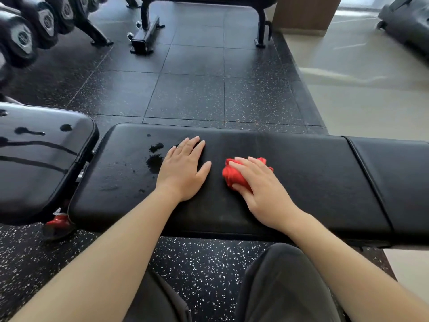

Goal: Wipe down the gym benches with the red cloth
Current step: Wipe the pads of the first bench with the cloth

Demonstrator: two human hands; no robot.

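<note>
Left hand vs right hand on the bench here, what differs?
1. The left hand lies flat and holds nothing; the right hand grips the bunched red cloth.
2. The left hand touches the bench pad directly; the right hand presses the cloth onto it.
3. The left hand sits beside the dark splotches; the right hand is farther from them.
Shared: both are palm down on the same black pad.

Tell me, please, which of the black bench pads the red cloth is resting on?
The middle pad, between the glossy pad on the left and the end pad on the right: the right hand grips the red cloth on it.
</note>
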